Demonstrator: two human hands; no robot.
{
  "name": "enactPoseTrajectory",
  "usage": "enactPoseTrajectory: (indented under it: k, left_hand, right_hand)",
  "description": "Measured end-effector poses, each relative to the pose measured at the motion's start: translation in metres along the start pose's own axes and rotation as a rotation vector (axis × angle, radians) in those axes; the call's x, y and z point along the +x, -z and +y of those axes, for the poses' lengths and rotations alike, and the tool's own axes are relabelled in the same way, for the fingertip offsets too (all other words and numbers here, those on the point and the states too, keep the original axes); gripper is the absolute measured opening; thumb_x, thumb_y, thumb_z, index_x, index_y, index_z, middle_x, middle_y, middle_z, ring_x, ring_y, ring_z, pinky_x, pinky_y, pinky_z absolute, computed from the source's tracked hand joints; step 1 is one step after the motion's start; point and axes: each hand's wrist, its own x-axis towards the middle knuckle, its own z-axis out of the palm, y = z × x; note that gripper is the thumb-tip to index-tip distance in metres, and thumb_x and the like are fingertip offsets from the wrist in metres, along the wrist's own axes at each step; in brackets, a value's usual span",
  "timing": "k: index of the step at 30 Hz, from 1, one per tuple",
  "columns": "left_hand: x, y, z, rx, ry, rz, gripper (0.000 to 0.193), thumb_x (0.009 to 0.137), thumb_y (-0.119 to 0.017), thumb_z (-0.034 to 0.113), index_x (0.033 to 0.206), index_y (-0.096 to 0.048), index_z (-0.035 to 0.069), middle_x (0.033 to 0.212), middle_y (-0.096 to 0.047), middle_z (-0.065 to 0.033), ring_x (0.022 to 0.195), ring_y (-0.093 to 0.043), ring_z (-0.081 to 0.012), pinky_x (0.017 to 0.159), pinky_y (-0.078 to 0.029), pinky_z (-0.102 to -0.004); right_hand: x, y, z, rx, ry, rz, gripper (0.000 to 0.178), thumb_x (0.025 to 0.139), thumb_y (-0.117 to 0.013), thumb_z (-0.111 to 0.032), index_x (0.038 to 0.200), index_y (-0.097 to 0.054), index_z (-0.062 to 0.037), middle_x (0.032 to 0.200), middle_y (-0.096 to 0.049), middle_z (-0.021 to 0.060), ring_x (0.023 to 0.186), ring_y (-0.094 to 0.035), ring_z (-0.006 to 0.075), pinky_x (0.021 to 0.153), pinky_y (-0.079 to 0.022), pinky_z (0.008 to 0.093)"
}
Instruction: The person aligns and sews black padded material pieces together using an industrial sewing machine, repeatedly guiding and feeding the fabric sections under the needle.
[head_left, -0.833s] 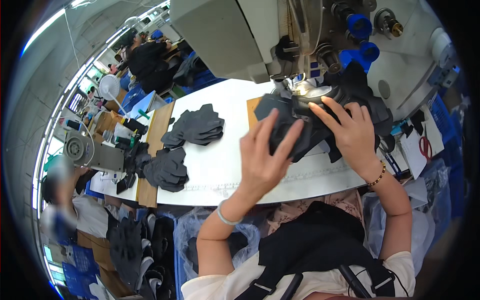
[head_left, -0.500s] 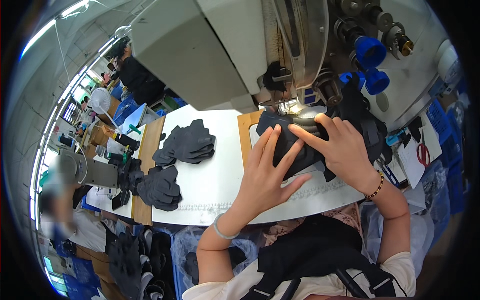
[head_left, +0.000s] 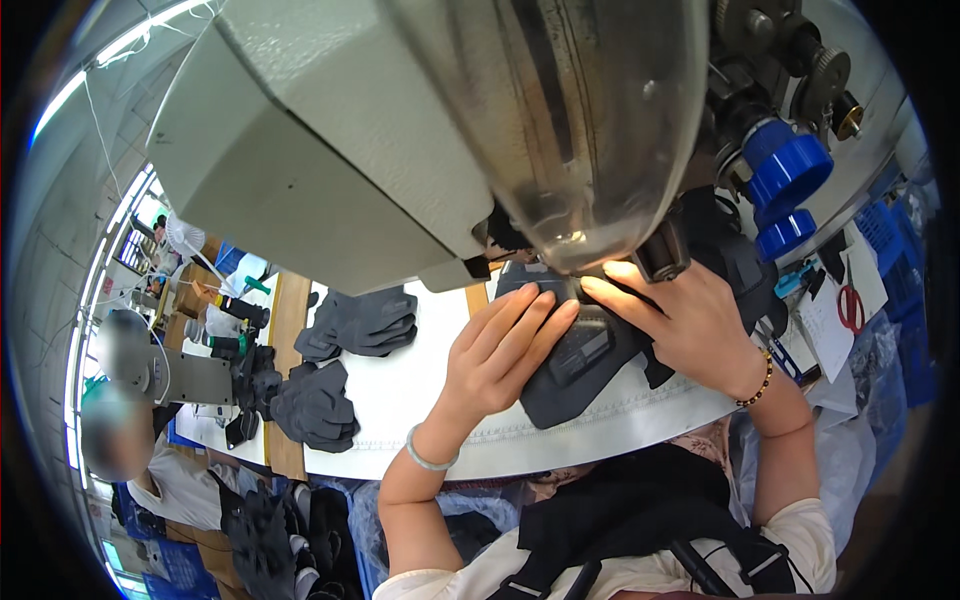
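Note:
A black fabric piece (head_left: 565, 385) lies under the head of a sewing machine (head_left: 330, 130). My left hand (head_left: 485, 355) rests flat on its left part, fingers stretched out and close together. On the right, my right hand (head_left: 705, 330) presses down with its fingers extended, the fingertips near the lit sewing spot. The needle and presser foot are hidden behind a clear, stained guard (head_left: 600, 150). More black fabric (head_left: 740, 260) is bunched behind and beside my right hand.
Two stacks of black cut pieces, an upper one (head_left: 360, 322) and a lower one (head_left: 315, 405), lie left on the white table (head_left: 400, 400). Red-handled scissors (head_left: 851, 308) lie at right. Blue knobs (head_left: 785, 175) jut from the machine. Another person (head_left: 185, 480) sits at far left.
My head has moved closer, so the machine looms larger and its guard covers the needle area. My left hand's fingers have drawn together, and the fabric's near end extends further toward me.

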Motion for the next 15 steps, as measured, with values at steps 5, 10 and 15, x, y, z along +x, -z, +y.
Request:
enactPoseTrajectory:
  k: [5, 10, 15]
  left_hand:
    - [-0.01, -0.001, 0.0, -0.022, 0.048, -0.029, 0.037, 0.071, -0.071, 0.008, 0.108, -0.073, 0.006, 0.112, -0.065, -0.0094, 0.107, -0.063, -0.0265, 0.094, -0.055, -0.0398]
    - [-0.009, -0.006, -0.004, -0.072, 0.062, -0.012, 0.035, 0.077, -0.061, 0.007, 0.111, -0.072, 0.004, 0.107, -0.064, -0.0102, 0.105, -0.063, -0.0262, 0.097, -0.054, -0.0404]
    - [-0.004, -0.002, -0.004, -0.091, 0.094, -0.067, 0.037, 0.078, -0.062, 0.007, 0.113, -0.071, 0.005, 0.116, -0.063, -0.0106, 0.111, -0.061, -0.0276, 0.099, -0.053, -0.0419]
  right_hand:
    - [-0.005, -0.009, 0.003, -0.004, 0.045, 0.147, 0.036, 0.077, -0.064, -0.012, 0.112, -0.07, -0.0125, 0.115, -0.062, -0.0015, 0.089, -0.058, 0.0154, 0.069, -0.049, 0.0265]
    - [-0.007, -0.012, 0.011, -0.039, 0.07, 0.169, 0.033, 0.076, -0.065, -0.012, 0.108, -0.072, -0.0139, 0.114, -0.063, -0.0014, 0.095, -0.06, 0.0168, 0.072, -0.05, 0.0276]
    - [-0.004, -0.012, 0.012, -0.016, 0.069, 0.195, 0.032, 0.076, -0.066, -0.012, 0.107, -0.073, -0.0155, 0.114, -0.063, -0.0033, 0.094, -0.06, 0.0161, 0.071, -0.05, 0.0276]
